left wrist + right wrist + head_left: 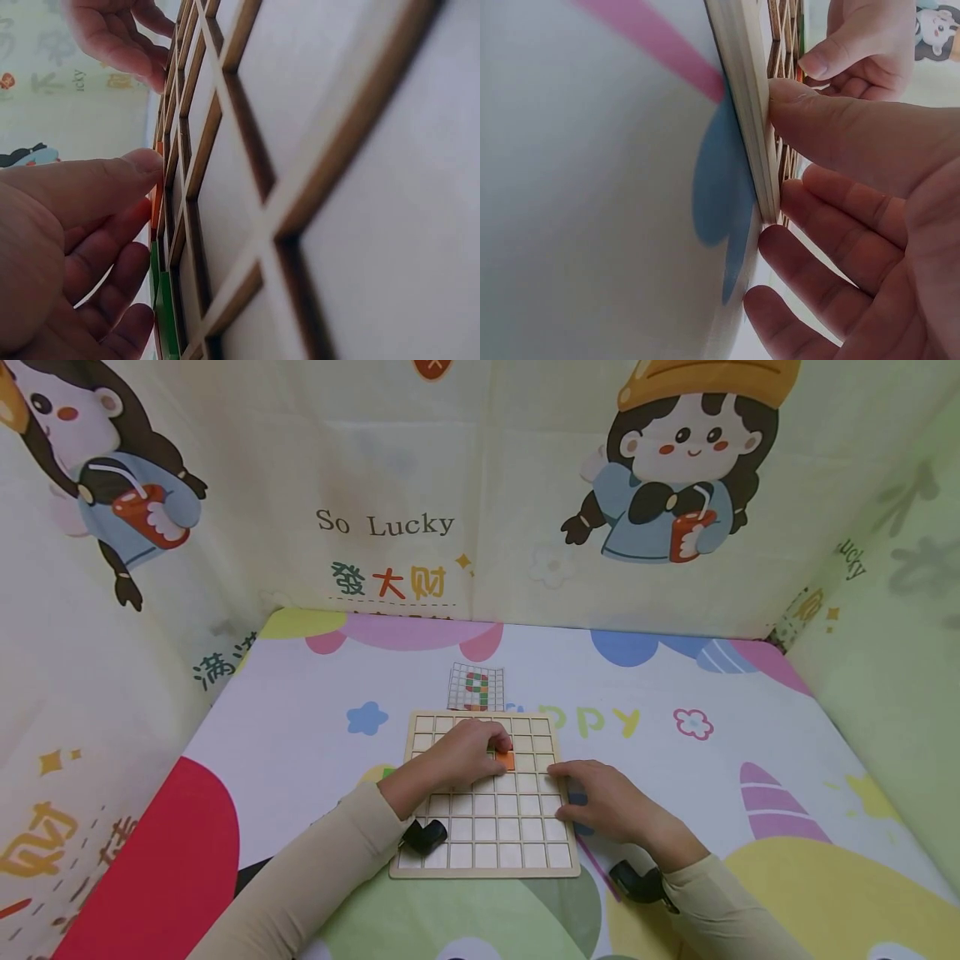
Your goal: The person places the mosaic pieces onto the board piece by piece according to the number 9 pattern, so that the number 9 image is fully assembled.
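Observation:
A wooden grid board point(486, 873) lies flat on the table. My left hand point(465, 752) reaches over its upper middle, thumb and index fingertips at opposite edges of an orange square tile point(506, 762). In the left wrist view the thumb tip meets this orange tile point(157, 187), and green tiles point(166, 311) sit by the other curled fingers. At the board's right edge rests my right hand point(611, 797), its fingers loosely extended. The right wrist view has its thumb on the wooden rim point(742, 105). Part of the grid is hidden under my left hand.
A small printed card point(477, 687) with a coloured grid pattern lies just beyond the board. Some green point(387, 772) shows at the board's left, partly behind my forearm. Patterned cloth walls point(517, 527) enclose the table at the back and sides.

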The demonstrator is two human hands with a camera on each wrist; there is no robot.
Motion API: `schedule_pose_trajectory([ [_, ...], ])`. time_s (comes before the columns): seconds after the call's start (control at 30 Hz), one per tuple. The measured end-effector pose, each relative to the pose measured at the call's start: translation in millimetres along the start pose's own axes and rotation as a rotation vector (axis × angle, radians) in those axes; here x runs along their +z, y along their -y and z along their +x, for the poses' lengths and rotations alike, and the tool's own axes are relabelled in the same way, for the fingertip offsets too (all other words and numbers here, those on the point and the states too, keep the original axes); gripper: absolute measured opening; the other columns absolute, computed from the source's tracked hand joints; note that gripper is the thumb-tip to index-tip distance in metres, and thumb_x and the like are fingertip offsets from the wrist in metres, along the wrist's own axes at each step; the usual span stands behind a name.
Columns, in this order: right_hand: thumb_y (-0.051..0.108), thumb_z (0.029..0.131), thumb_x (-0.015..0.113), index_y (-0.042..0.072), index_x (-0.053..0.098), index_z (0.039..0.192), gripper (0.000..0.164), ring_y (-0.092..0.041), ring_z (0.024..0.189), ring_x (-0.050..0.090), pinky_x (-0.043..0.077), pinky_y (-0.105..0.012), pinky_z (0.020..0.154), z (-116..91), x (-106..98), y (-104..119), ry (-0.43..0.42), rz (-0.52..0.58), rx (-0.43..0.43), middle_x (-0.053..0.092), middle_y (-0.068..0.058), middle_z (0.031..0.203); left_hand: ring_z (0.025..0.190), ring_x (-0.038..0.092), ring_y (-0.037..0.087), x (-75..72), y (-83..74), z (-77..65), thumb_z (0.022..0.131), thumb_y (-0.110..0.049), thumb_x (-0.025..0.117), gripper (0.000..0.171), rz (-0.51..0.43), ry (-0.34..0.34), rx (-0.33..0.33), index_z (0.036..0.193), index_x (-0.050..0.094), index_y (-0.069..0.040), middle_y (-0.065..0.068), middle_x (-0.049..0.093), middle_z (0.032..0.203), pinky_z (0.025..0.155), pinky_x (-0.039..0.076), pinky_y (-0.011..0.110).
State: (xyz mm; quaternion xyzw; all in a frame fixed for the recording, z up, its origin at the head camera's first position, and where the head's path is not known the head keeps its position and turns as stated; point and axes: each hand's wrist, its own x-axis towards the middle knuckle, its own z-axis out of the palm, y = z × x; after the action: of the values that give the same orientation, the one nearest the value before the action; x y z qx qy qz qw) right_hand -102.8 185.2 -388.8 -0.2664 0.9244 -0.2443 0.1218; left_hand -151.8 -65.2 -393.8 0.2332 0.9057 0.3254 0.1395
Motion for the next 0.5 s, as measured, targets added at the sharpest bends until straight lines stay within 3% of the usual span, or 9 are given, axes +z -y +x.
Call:
schedule_pose_trajectory([
  [0.5,0.014,0.084,0.080,-0.001,0.062,0.130,0.051,-0.037,0.122,0.056,0.042,-0.054,0.102,-0.2,-0.7,0.3,-0.002,-0.005,-0.008,0.063,-0.014,0.128,0.099,0.059,0.016,-1.3,-1.8,-1.4,0.088,-0.013,0.077,0.019,-0.007,0.005,0.004,0.104,0.068,-0.013,-0.005,0.066,0.099,0.092,0.048,0.035],
])
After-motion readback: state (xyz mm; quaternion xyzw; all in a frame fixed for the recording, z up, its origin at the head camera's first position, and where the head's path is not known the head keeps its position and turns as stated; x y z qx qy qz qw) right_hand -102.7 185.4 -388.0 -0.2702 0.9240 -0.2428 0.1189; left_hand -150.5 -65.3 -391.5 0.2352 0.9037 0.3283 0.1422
